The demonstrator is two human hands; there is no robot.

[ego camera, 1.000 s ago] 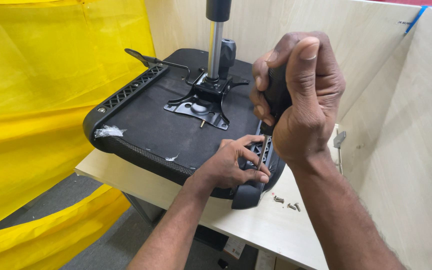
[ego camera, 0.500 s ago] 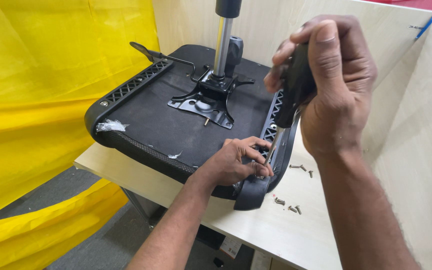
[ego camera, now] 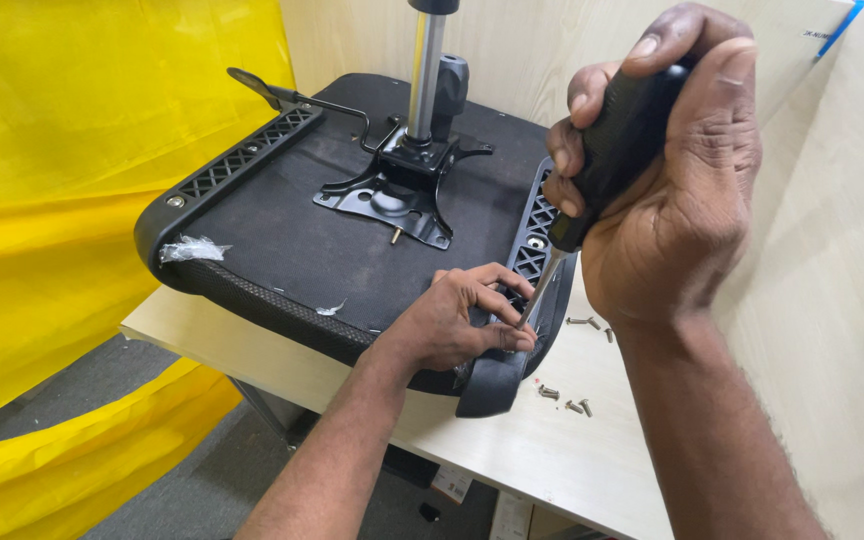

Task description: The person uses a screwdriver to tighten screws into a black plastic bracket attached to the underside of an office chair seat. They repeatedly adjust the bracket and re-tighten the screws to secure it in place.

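Note:
An upturned black office-chair seat (ego camera: 282, 235) lies on a pale wooden table (ego camera: 512, 450), its metal mechanism plate (ego camera: 392, 195) and chrome gas cylinder (ego camera: 425, 75) pointing up. My right hand (ego camera: 672, 190) grips the black handle of a screwdriver (ego camera: 617, 130); its shaft slants down to the black plastic side rail (ego camera: 537, 240) at the seat's right edge. My left hand (ego camera: 457, 320) rests on the seat's near corner, fingertips pinching around the screwdriver tip. Whether a screw sits under the tip is hidden.
Several loose screws (ego camera: 564, 400) lie on the table right of the seat. A black lever (ego camera: 272, 92) sticks out at the back left. Yellow sheeting (ego camera: 62, 200) hangs at left; wooden panels (ego camera: 832, 300) close in the right and back.
My right hand with the screwdriver has risen and shifted right, closer to the camera. My left hand has stayed at the seat's near corner by the tip.

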